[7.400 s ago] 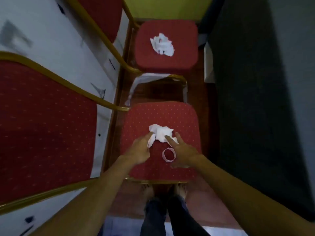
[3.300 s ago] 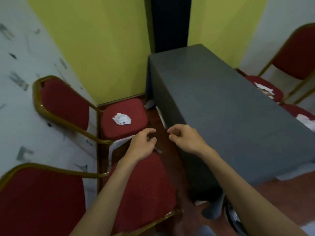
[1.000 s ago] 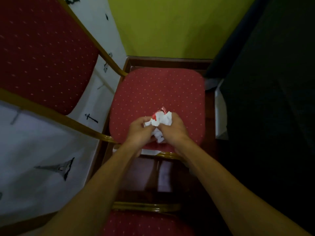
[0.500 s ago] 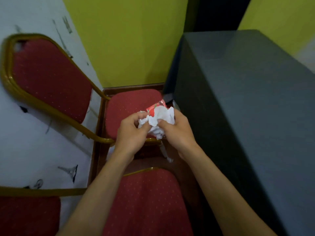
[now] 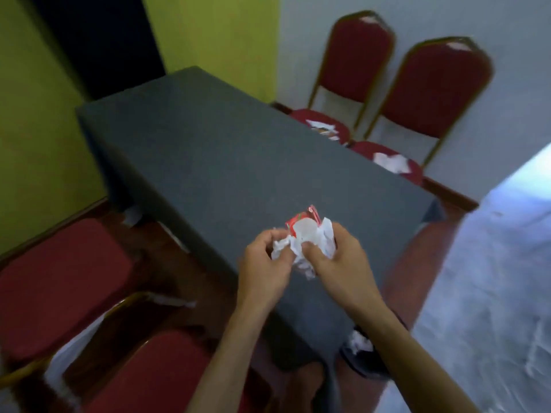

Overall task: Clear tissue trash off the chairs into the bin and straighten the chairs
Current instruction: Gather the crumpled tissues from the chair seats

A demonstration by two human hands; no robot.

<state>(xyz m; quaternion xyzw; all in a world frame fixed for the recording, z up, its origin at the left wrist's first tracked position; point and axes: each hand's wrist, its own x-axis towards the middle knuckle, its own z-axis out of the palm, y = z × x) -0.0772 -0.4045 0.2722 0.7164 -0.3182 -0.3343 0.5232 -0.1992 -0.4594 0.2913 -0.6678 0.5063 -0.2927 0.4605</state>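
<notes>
Both hands grip one tissue wad (image 5: 304,245) above the grey table (image 5: 208,156): left hand (image 5: 265,269) and right hand (image 5: 340,263) pinch it from either side. Bin (image 5: 362,353) below right forearm, tissue inside. Tissue-strewn chairs (image 5: 396,165) far beyond the grip.

Two chairs (image 5: 387,120) stand behind the table (image 5: 223,162) – two chairs (image 5: 65,278) left, the bin (image 5: 362,357) at its near corner.
</notes>
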